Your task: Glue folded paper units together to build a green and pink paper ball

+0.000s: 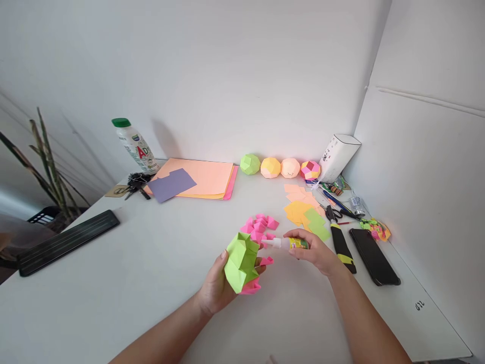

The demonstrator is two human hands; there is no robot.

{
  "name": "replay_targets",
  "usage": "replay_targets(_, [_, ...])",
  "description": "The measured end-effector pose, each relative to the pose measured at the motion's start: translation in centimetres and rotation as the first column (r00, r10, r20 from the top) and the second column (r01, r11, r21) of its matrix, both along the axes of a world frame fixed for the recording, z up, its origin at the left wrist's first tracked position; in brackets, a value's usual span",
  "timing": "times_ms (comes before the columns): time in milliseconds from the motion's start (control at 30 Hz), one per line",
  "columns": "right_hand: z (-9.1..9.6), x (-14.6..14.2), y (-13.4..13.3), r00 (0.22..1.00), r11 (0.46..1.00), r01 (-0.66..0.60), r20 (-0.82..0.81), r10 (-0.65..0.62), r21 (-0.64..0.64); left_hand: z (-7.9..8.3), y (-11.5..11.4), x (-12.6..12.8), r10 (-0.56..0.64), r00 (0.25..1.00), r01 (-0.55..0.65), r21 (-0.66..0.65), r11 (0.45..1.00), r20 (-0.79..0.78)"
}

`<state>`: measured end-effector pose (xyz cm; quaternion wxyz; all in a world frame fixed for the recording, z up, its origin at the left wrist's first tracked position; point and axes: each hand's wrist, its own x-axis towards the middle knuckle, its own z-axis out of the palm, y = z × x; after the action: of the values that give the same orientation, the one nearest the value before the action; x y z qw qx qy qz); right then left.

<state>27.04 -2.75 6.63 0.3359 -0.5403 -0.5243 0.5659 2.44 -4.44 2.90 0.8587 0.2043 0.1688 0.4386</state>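
We find the left hand (217, 289) palm-up above the white table (151, 268), fingers cupped around a green folded-paper model with pink pieces (240, 260). The right hand (315, 251) pinches a small glue bottle (288, 243), held level with its nozzle at the model's right edge. We count four faceted paper balls (270, 167) along the wall, one pile of pink folded units (261, 224) just behind the model, and one black phone (373, 255) to the right.
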Motion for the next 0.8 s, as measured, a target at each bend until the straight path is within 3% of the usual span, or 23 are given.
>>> replay_targets(167, [-0.5,0.3,0.1,0.988,0.991,0.127,-0.090,-0.124,0.031,-0.3,0.1,0.0,0.003,0.999,-0.003,-0.010,1.000,-0.050])
replay_targets(333, [-0.5,0.3,0.0,0.955,0.957,0.229,-0.231,-0.186,0.176,-0.7,0.3,0.1,0.037,0.999,-0.038,-0.038,0.999,-0.018])
replay_targets(500, [0.1,-0.8,-1.0,0.953,0.917,0.193,-0.288,-0.091,0.349,-0.9,0.2,0.3,0.037,0.999,-0.037,-0.031,0.999,-0.004])
replay_targets(800, [0.3,-3.0,-2.8,0.987,0.853,0.113,-0.154,-0.039,0.510,-1.0,-0.2,0.5,-0.053,0.998,0.054,0.023,0.998,-0.042])
